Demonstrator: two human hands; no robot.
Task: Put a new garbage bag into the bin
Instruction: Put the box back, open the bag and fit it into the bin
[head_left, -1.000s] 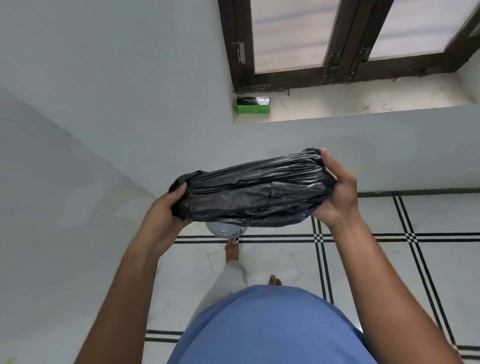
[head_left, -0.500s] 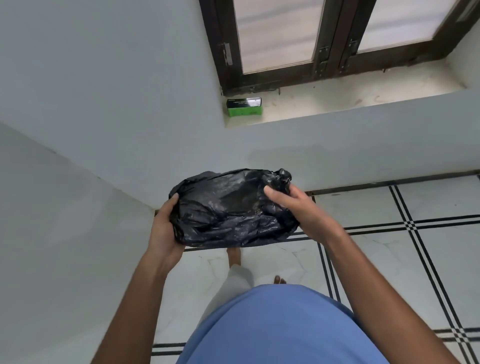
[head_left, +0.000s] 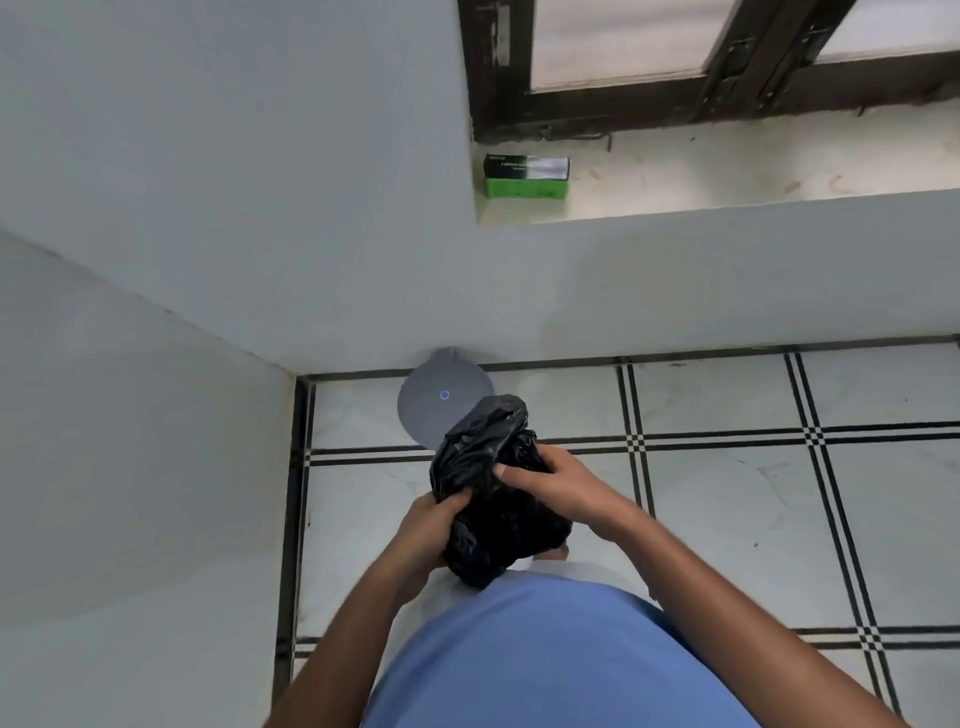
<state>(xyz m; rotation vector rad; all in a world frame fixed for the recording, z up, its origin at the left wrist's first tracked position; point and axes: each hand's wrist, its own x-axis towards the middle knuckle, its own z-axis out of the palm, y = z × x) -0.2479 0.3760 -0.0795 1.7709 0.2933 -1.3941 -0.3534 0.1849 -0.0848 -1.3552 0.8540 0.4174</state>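
A crumpled black garbage bag is bunched between both hands in front of my blue shirt. My left hand grips its lower left side. My right hand presses on its upper right, fingers curled into the plastic. Beyond the bag, a round grey bin lid with a small blue dot sits in the floor corner by the wall; the bag covers its lower right edge. The bin body under the lid is hidden.
White walls meet in a corner at the left. A green and black box lies on the window sill under a dark-framed window. The floor is white tile with black lines. My foot shows just below the bag.
The bag went from stretched wide at chest height to a tight bunch held lower and closer to my body. My view tilted down, so the grey lid shows in the corner.
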